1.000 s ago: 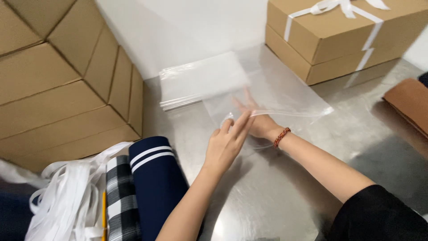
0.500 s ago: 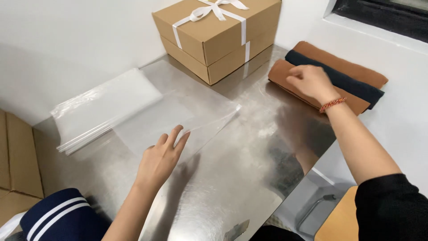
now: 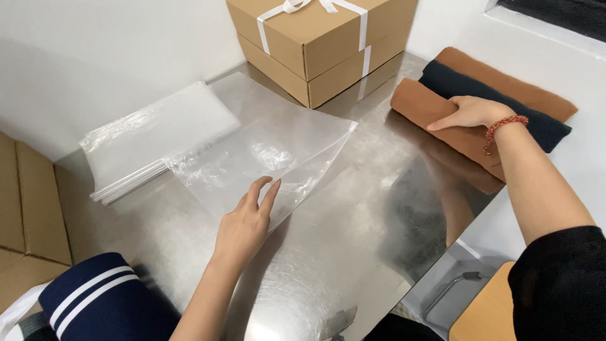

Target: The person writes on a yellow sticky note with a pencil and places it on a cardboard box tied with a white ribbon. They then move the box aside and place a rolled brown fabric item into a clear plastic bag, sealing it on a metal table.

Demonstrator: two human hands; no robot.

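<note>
Nearest, bottom left: rolled navy garment with white stripes (image 3: 101, 303), lying on the counter edge, untouched. Beside it, flattened brown cardboard (image 3: 25, 215) off the left side.

Steel counter (image 3: 353, 252), brushed and reflective, bare across the middle.

Left hand (image 3: 243, 227) flat, palm down, fingers (image 3: 262, 192) loosely spread, fingertips pressing the near edge of a clear plastic bag (image 3: 271, 158). No pinch; light weight only, likely to stop the slippery film sliding on the steel. Bag lying mostly flat, far right corner lifted and curling slightly, mouth side not clear to tell.

Just left of the bag, touching or overlapping its far left corner: stack of clear plastic bags (image 3: 151, 139), squared up, probably kept near for easy drawing of single sheets.

Right hand (image 3: 467, 113) reached out across the counter's right side, palm down, fingers extended and close together, resting on the upper edge of a folded brown garment (image 3: 435, 120). Not gripping as far as visible; thumb hidden. Red beaded bracelet (image 3: 502, 126) at the wrist, black sleeve (image 3: 562, 284) lower down.

Behind the brown piece: a dark navy folded garment (image 3: 499, 104), then another brown one (image 3: 511, 82), laid side by side in overlapping rows.

Farthest: two stacked cardboard boxes (image 3: 322, 44) with white ribbon (image 3: 303, 7), against the white wall.
</note>
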